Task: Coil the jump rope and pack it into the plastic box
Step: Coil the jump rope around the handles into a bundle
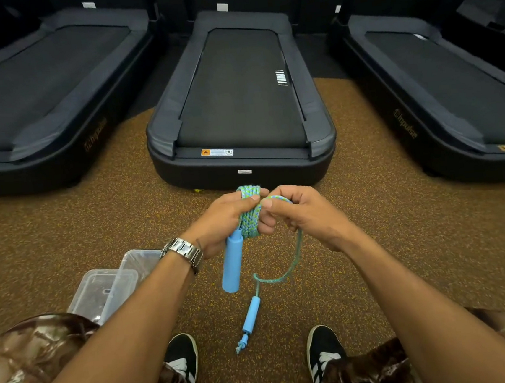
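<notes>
My left hand (pixel 228 221) grips a bundle of green-and-blue jump rope (pixel 250 219) wound in several loops, and one blue handle (pixel 232 261) hangs down from that fist. My right hand (pixel 302 214) pinches the rope right beside the bundle. A loose strand (pixel 295 261) drops from the right hand, curls back and ends at the second blue handle (pixel 251 315), which dangles above the floor between my feet. The clear plastic box (pixel 103 293) sits on the floor to the left, beside my left knee, with its clear lid (pixel 137 262) leaning behind it under my left forearm.
Three black treadmills stand ahead; the middle one (pixel 238 106) ends just beyond my hands. Speckled brown rubber floor (pixel 404 238) spreads around. My black shoes (pixel 181 362) and patterned shorts (pixel 30 361) fill the bottom of the view.
</notes>
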{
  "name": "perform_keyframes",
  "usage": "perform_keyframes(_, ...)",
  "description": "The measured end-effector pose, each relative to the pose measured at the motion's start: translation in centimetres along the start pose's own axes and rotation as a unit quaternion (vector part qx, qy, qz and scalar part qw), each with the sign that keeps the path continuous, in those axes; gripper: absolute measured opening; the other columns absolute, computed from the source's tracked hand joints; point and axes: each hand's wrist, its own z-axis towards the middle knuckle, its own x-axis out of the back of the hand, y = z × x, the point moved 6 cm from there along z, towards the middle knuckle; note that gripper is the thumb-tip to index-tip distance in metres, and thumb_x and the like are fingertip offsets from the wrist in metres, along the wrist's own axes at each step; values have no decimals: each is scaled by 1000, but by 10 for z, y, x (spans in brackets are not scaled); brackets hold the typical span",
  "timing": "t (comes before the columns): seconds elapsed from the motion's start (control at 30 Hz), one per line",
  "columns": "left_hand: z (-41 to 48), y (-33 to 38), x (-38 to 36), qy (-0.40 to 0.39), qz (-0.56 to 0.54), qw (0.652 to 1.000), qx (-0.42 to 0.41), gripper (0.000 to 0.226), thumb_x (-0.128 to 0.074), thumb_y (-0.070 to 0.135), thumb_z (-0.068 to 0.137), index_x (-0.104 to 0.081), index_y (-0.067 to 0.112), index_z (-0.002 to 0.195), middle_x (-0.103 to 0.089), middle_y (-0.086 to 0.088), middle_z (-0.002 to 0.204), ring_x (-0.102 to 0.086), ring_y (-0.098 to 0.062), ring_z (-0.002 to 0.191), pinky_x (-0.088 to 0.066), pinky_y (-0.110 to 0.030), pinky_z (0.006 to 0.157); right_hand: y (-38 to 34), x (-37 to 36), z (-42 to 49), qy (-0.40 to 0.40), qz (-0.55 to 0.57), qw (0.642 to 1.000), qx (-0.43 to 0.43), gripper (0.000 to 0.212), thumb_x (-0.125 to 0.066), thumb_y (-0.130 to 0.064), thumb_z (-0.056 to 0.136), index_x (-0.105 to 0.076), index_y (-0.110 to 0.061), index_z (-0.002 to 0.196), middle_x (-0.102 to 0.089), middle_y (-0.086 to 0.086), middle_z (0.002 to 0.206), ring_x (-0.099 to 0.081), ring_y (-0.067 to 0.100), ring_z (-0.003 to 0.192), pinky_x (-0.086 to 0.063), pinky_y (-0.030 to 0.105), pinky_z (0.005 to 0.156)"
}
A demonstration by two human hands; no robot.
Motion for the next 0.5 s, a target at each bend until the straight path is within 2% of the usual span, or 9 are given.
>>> perform_keyframes(0.1, 1, 1, 2, 8, -28, 1000, 4, 31, -46, 14, 101, -56, 1, 128, -70, -15, 79, -69, -22, 64, -56, -34, 67, 3, 3, -1, 1, 25, 1000, 2, 17, -61, -26, 98, -68, -15, 86, -62, -9, 65, -36, 7, 52, -29, 26, 54)
perform_keyframes(0.2, 4, 5, 15, 73, -71, 995, 1, 31, -43, 13, 103, -52, 1, 130, -74, -15, 81, -71, -21, 66, -58, -32, 62, 5, 0, -4, -41, 32, 999, -10, 17, -62, -26, 96, -71, -18, 84, -48, -11, 56, -29, 10, 54, -22, 29, 54)
perform_keyframes(0.3, 10, 7, 32, 128, -161, 979, 1, 31, -41, 11, 103, -48, -3, 131, -75, -19, 87, -75, -25, 74, -62, -33, 63, 9, -6, -6, -77, 23, 997, -21, 16, -63, -26, 96, -73, -20, 85, -41, -6, 58, -29, 10, 54, -23, 29, 54)
perform_keyframes(0.5, 11, -2, 42, 152, -226, 961, 53, 22, -44, 8, 102, -49, 2, 123, -76, -14, 79, -75, -20, 65, -59, -29, 53, 10, -10, -6, -102, 49, 993, -24, 17, -60, -20, 97, -72, -16, 84, -43, -13, 57, -29, 7, 53, -22, 29, 54)
